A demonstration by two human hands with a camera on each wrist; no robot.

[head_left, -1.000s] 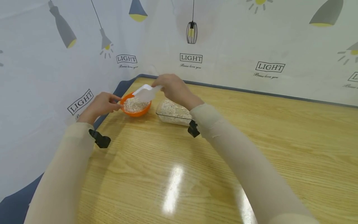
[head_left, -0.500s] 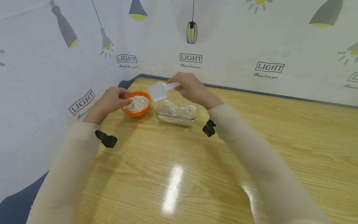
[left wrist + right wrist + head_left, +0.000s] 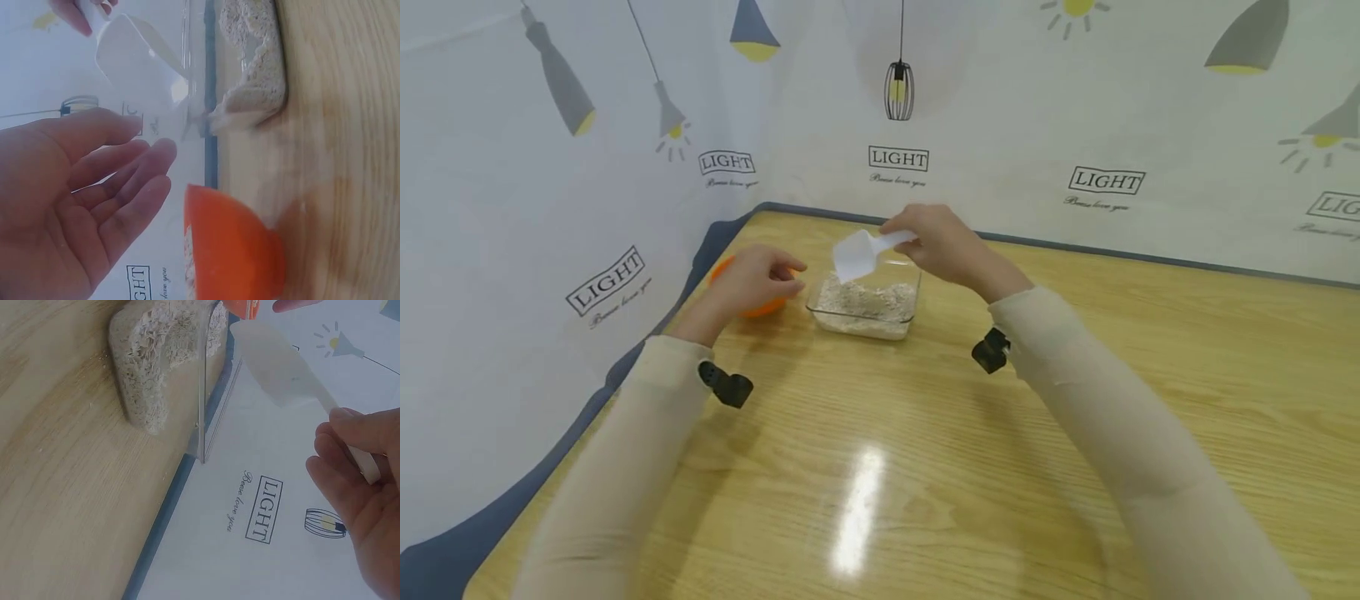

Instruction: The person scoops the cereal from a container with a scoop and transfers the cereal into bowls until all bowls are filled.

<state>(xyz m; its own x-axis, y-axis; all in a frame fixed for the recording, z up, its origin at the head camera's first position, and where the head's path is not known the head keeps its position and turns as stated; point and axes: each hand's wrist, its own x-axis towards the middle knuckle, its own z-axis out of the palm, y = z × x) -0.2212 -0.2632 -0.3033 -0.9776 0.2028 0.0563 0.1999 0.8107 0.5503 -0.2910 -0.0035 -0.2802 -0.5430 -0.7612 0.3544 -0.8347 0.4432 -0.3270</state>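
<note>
My right hand (image 3: 942, 242) pinches the handle of a white scoop (image 3: 855, 256), which hangs over a clear glass dish (image 3: 861, 327) holding pale flakes like oats (image 3: 147, 369). In the right wrist view the thumb lies along the scoop's handle. The scoop looks empty in the left wrist view. My left hand (image 3: 752, 282) hovers above an orange bowl (image 3: 231, 244) with loosely bent fingers and nothing in them; it hides most of the bowl in the head view. Some flakes show at the bowl's rim in the left wrist view.
The wooden table (image 3: 925, 467) stretches forward and right of the dish. Behind it and to the left hangs a white printed cloth (image 3: 1000, 108), close to the bowl and dish. A dark blue edge (image 3: 700, 258) borders the table.
The scoop has left the bowl, moving right until it is over the glass dish. My left hand has let go of the bowl's rim and shifted right, across the bowl.
</note>
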